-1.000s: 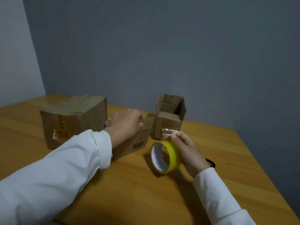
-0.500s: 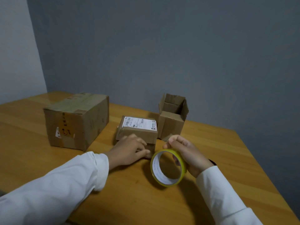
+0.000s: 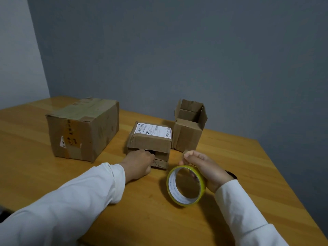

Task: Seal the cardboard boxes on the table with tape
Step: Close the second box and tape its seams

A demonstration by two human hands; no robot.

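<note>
1. Here, in the head view, three cardboard boxes stand on a wooden table [image 3: 230,157] in front of a grey wall.
2. The large box [image 3: 85,128] sits at the left, its top closed and strips of brown tape running over its near end.
3. The small flat box [image 3: 150,141] lies in the middle, a white shipping label [image 3: 153,130] on its top; its near end flap is not shut, and a dark gap shows under the lid.
4. The open box [image 3: 190,128] stands just beside the flat one on the right, its top flaps upright.
5. The left hand [image 3: 139,163], in a white sleeve, rests on the table against the near end of the small flat box, fingers curled at the gap; whether they grip the flap I cannot tell.
6. The right hand [image 3: 204,167] is closed around a yellow tape roll [image 3: 185,186], held on edge just above the table, near the flat box's right corner, with thumb and forefinger pinched together above the roll.
</note>
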